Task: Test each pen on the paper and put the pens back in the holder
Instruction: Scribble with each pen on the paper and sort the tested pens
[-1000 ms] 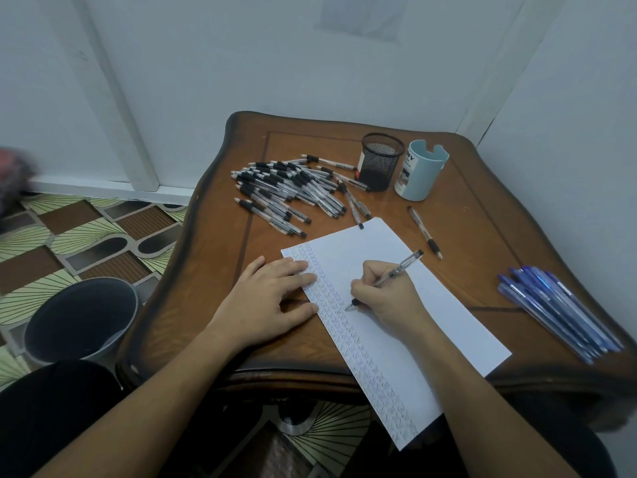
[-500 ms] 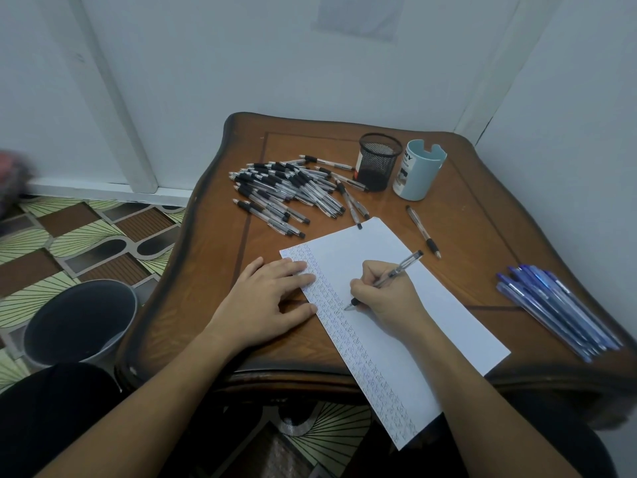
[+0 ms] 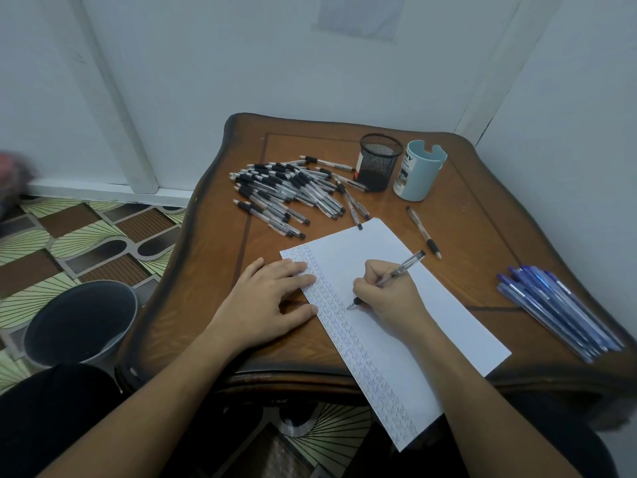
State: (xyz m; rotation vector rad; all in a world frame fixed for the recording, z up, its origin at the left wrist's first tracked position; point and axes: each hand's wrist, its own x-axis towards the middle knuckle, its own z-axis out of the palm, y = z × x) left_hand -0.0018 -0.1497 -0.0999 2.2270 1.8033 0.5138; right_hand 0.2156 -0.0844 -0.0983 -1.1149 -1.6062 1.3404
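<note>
1. Right hand (image 3: 389,294) pinches a clear pen (image 3: 396,272), tip on the paper (image 3: 413,305).
2. Left hand (image 3: 265,301) lies flat, fingers straight, on the paper's left edge.
3. Mesh holder (image 3: 379,162) stands at the far side, blue cup (image 3: 418,170) just beside it.
4. Pen pile (image 3: 289,194) lies left of the holder; one loose pen (image 3: 422,231) lies between paper and cup.
5. Blue pens (image 3: 558,308) lie at the table's (image 3: 213,270) right edge; bin (image 3: 79,322) stands on the floor at left.

Room corner, dim bluish light, no direct source in frame. Plain pale grey-white back wall (image 3: 241,63) across the top, matching side wall (image 3: 568,132) at right; they meet behind an angled white corner strip (image 3: 496,63), upper right. Faint paler rectangular patch (image 3: 358,15) at top centre. White vertical trim board (image 3: 113,98), upper left, runs down to a white baseboard (image 3: 103,193). Green-and-brown patterned tile floor (image 3: 86,236) at left and bottom centre. Brown carved wooden surface (image 3: 213,270) with wavy edge fills the centre. Dark grey round plastic bin (image 3: 79,322), lower left, just beside it. Blurred reddish object (image 3: 10,174) at the left edge, unidentifiable.
</note>
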